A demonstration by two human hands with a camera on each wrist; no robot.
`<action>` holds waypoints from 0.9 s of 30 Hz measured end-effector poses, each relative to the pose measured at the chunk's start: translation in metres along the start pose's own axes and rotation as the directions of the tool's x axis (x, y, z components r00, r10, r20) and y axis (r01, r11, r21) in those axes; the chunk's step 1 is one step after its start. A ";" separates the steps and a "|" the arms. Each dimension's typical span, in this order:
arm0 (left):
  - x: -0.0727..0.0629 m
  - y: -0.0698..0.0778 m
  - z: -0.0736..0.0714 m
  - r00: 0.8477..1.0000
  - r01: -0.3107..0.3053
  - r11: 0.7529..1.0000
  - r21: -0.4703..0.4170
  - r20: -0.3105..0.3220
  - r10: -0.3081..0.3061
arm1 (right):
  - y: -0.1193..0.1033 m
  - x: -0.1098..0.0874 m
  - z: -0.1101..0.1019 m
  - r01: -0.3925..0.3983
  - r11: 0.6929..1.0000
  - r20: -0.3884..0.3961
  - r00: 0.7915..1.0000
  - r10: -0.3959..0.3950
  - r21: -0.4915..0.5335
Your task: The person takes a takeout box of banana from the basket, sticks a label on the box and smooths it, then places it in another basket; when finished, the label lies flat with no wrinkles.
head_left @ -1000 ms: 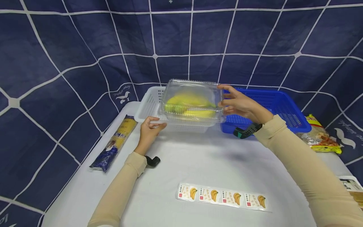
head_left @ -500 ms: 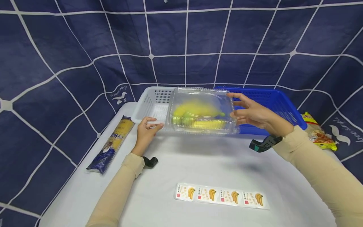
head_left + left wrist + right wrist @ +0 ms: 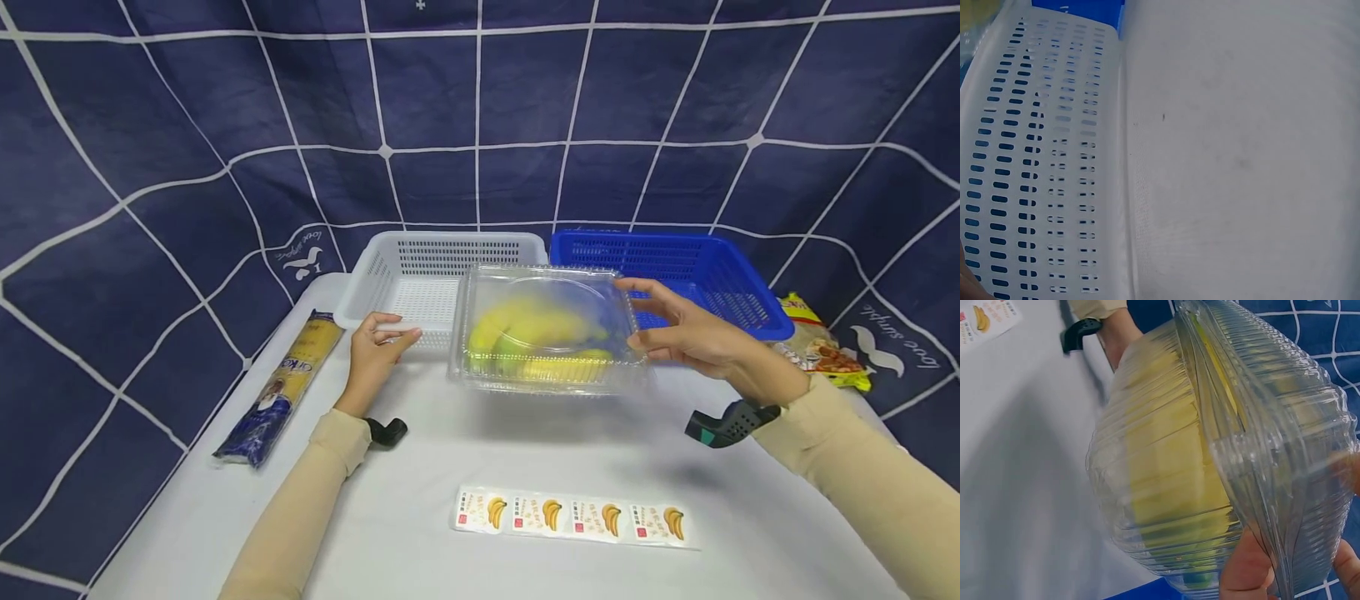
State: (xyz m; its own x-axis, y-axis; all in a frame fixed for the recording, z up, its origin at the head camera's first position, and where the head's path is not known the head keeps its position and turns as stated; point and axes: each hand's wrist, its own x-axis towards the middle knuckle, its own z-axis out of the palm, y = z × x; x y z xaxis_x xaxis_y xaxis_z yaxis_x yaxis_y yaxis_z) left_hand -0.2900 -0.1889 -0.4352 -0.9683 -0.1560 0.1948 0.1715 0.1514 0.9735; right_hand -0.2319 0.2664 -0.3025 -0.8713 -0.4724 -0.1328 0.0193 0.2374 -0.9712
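Note:
My right hand (image 3: 682,333) holds a clear plastic clamshell box (image 3: 480,292) by its right end, thumb on the near side and fingers along the edge. Yellow bananas (image 3: 540,329), greenish in places, show through its misted lid. The box hangs above the table in front of the baskets, overlapping the white one. In the right wrist view the thumb (image 3: 1247,565) presses at the seam of the lid. With thumb and fingers, my left hand (image 3: 372,358) grips the front rim of the white plastic basket (image 3: 367,279), whose slotted wall (image 3: 1029,169) fills the left wrist view's left side.
A blue basket (image 3: 761,292) stands right of the white one. A pasta packet (image 3: 281,387) lies at the left, and a yellow-topped food bag (image 3: 821,350) at the right. A strip of banana stickers (image 3: 573,517) lies near the front. Behind hangs a dark blue grid cloth (image 3: 525,100).
My right hand has brought the box of bananas from over the white basket down, nearer and to the right. My left hand has stayed at the basket's rim.

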 end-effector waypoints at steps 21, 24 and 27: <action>-0.002 0.003 0.001 1.000 0.003 1.000 0.011 -0.012 -0.003 | 0.070 -0.066 0.002 0.014 0.999 0.030 0.999 -0.016 0.049; -0.002 0.003 0.002 1.000 0.005 1.000 0.014 -0.017 -0.005 | 0.080 -0.069 0.000 0.018 0.998 0.033 0.999 -0.020 0.059; -0.002 0.004 0.003 1.000 0.008 1.000 0.017 -0.015 -0.008 | 0.089 -0.072 -0.003 0.027 0.997 0.043 0.999 -0.030 0.068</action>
State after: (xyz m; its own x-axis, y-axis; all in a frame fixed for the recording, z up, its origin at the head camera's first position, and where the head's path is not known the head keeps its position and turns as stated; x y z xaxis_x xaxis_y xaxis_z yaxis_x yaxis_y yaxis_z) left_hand -0.2875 -0.1854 -0.4318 -0.9669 -0.1720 0.1887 0.1603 0.1662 0.9730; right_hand -0.1694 0.3242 -0.3786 -0.8497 -0.5152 -0.1124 0.0296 0.1662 -0.9856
